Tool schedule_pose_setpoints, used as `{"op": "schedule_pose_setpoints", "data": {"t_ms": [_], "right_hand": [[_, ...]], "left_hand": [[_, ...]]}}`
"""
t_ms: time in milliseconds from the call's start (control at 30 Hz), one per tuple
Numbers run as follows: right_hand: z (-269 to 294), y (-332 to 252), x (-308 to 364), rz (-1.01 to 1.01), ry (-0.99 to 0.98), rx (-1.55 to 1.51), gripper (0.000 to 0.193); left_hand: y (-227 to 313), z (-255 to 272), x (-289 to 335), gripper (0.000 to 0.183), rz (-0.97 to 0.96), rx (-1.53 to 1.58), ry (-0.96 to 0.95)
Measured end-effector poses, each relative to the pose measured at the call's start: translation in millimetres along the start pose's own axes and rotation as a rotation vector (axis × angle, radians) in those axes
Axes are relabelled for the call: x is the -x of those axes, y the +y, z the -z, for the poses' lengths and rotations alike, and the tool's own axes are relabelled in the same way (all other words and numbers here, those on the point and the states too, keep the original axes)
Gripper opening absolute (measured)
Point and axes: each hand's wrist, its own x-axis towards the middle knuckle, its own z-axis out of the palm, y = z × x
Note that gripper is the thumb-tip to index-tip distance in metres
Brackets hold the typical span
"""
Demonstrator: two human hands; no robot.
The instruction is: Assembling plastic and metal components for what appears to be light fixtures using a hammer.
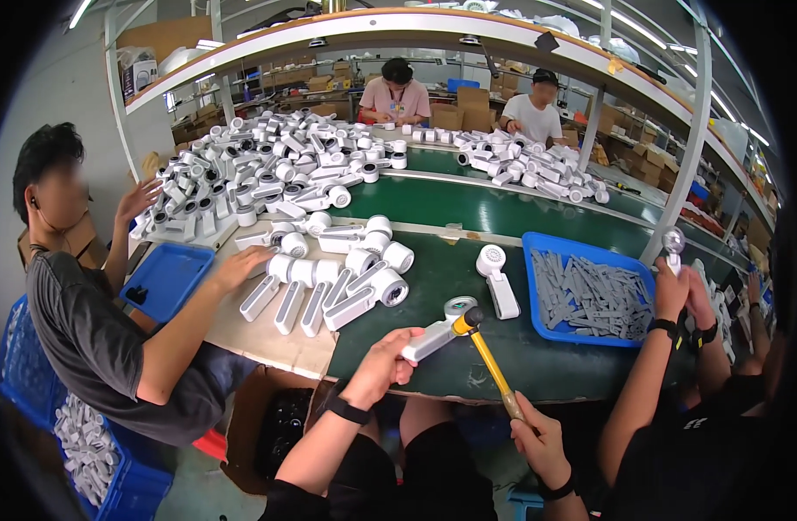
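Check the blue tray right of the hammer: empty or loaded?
Loaded. The blue tray has loose grey strips covering most of its bottom; cannot tell how deep.

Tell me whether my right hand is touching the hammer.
Touching. The head view shows your right hand wrapped around the lower end of the hammer.

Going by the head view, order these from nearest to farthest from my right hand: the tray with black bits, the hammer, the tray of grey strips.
1. Hammer: gripped in your right hand.
2. Tray of grey strips: on the table, ahead and slightly right.
3. Tray with black bits: far over on the left.
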Motion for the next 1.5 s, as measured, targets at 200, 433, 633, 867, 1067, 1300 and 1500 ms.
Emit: {"op": "schedule_pose_setpoints", "data": {"t_ms": [200, 433, 633, 867, 1067, 1300, 1500], "right_hand": [[-5, -1, -4, 0.069, -0.120, 0.049, 0.052], [-34, -10, -23, 0.425, -0.081, 0.263, 0.050], [-29, -21, -29, 0.260, -0.210, 0.456, 0.047], [-39, -14, -39, 0.321, -0.194, 0.406, 0.047], [-52, -23, -26, 0.335, -0.303, 0.375, 0.045], [-37, -22, -29, 0.418, -0.147, 0.308, 0.045], [-20, -7, -45, 0.189, -0.130, 0.227, 0.043]], "left_hand": [[-12, 18, 22, 0.041, -0.549, -0.781, 0.416], [-10, 21, 25, 0.024, -0.664, -1.044, 0.516], [-11, 21, 24, 0.022, -0.652, -1.084, 0.537], [-13, 26, 17, 0.026, -0.676, -1.039, 0.543], [-25, 38, 14, 0.030, -0.690, -1.106, 0.572], [-19, 31, 16, 0.029, -0.672, -1.051, 0.549], [-12, 10, 19, 0.025, -0.661, -1.361, 0.646]]}}
